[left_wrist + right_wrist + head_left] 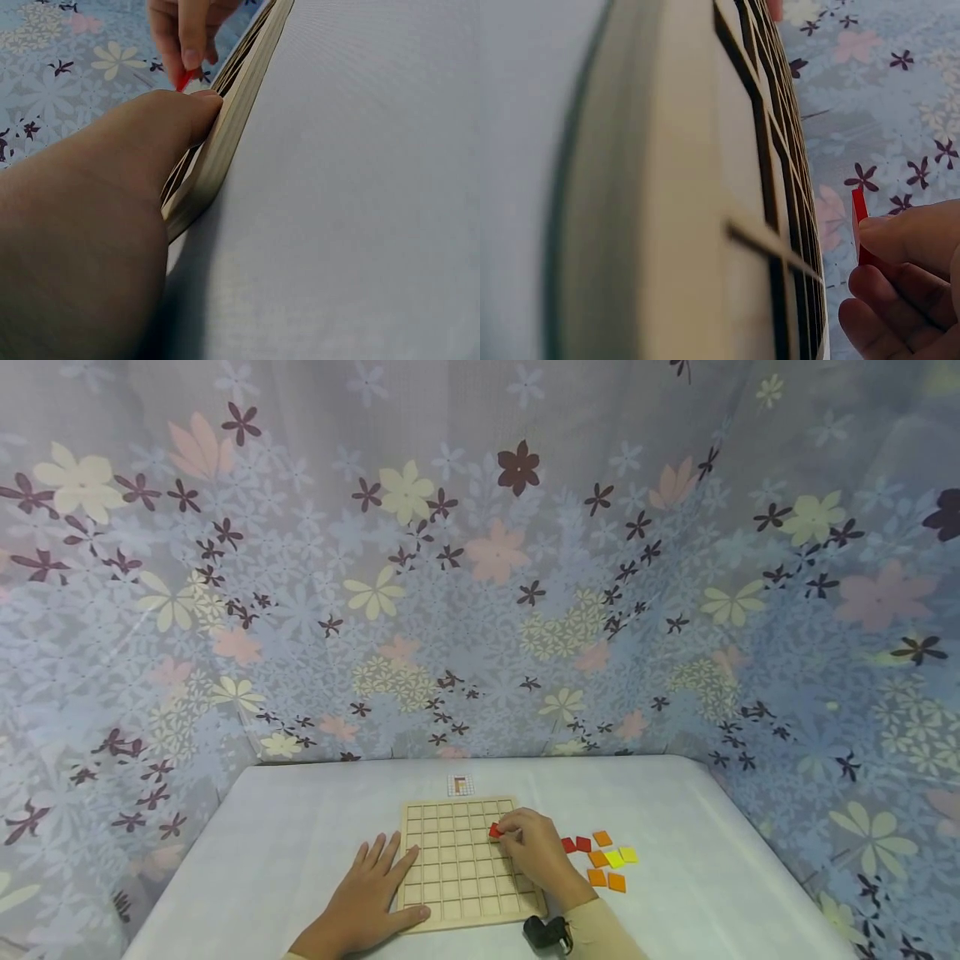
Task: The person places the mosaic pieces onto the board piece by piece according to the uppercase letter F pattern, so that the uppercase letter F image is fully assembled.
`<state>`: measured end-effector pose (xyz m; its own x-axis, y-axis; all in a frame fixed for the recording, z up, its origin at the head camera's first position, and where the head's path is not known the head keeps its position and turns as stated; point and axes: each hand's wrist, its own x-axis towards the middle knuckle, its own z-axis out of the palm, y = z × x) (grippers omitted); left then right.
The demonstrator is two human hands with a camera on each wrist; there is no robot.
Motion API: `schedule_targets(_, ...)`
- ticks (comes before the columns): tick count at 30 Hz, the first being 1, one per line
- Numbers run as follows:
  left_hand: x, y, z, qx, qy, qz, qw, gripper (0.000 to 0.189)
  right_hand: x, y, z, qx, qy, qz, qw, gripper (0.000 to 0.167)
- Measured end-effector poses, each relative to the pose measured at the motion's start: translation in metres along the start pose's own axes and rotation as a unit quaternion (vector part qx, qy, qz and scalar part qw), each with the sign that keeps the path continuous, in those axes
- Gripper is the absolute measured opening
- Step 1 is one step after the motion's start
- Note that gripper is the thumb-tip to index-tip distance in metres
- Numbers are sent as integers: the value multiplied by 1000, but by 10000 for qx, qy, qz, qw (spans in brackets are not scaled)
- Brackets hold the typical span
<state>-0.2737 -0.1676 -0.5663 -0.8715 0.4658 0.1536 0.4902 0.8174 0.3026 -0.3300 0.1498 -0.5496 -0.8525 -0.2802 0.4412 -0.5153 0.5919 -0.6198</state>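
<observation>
A wooden grid board (450,921) with square compartments lies on the white table. My left hand (367,893) rests spread on the board's left side, thumb on the near rim. In the left wrist view that thumb (202,112) touches the board's edge. Over the upper right part of the grid, my right hand (536,847) pinches a red square tile (495,831). The right wrist view shows this red tile (859,225) held on edge between thumb and fingers, above the grid. Whether it touches the board I cannot tell.
Right of the board lie loose tiles: red ones (583,844), several orange ones (617,882) and yellow ones (628,855). A small printed pattern card (461,785) lies beyond the far rim. A black wrist device (546,933) sits on the right wrist. A flowered curtain (480,610) hangs behind the table.
</observation>
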Motion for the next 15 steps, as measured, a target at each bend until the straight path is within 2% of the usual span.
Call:
schedule_targets(10, 0, -5, 6, 102, 71, 39, 9999, 96, 14, -4, 9, -25, -249, -54, 9997, 10)
schedule_targets(15, -1, -4, 4, 72, 79, 14, 9999, 96, 21, -7, 13, -40, -351, -144, 9993, 10)
